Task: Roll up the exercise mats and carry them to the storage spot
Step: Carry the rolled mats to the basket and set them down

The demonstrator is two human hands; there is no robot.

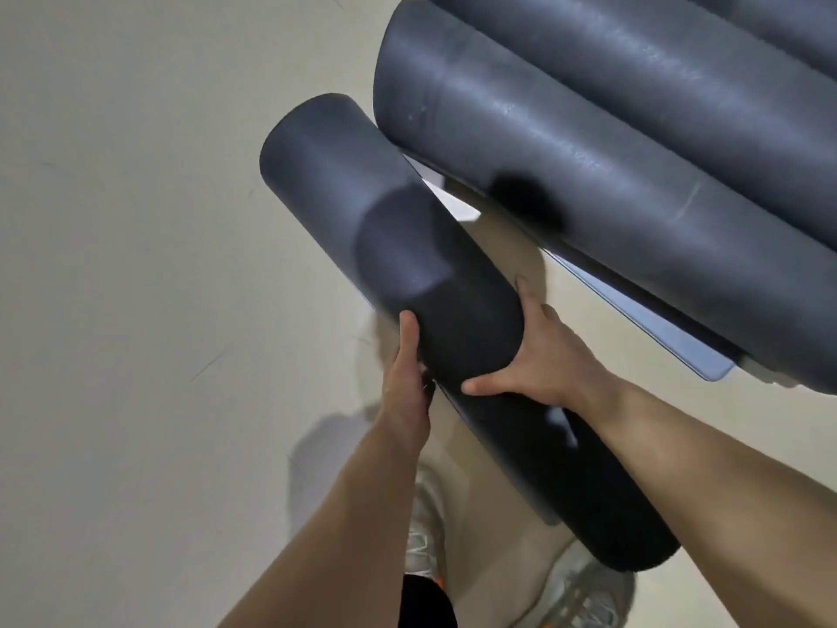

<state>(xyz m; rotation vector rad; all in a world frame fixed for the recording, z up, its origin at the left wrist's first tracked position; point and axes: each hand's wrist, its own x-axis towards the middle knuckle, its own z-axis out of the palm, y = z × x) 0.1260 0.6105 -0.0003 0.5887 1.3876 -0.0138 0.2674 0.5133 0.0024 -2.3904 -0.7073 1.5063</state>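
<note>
Item, nearest: left forearm (339, 514) and right forearm (702, 469), bare, extended forward and down. Left hand (407, 360): thumb laid up the near-left side of the roll, fingers presumed wrapped beneath, where they are hidden. Right hand (534, 355): spread wide and clasped over the roll's right side, thumb across the top, fingertips curled at the far edge. Rolled exercise mat (394, 228): dark, tight, held clear of the floor on a diagonal, its far end raised toward the storage rack and just short of it. A thin edge is seen along its underside, judged to be the free end. Stored mat roll (566, 142): lying on the rack, just beside the carried roll's far end, with a second stored roll (679, 61) touching it behind. Rack shelf (670, 328): pale blue-grey lip showing below the stored rolls. Grey trainers (423, 537) and pale floor (136, 265) are noted beneath. Handling note: the step is judged to be placement. The free end is best kept pinned underneath so the roll does not spring open. The far end should be lifted over the shelf lip, and the roll laid parallel against the nearest stored roll before either grip is released.
</note>
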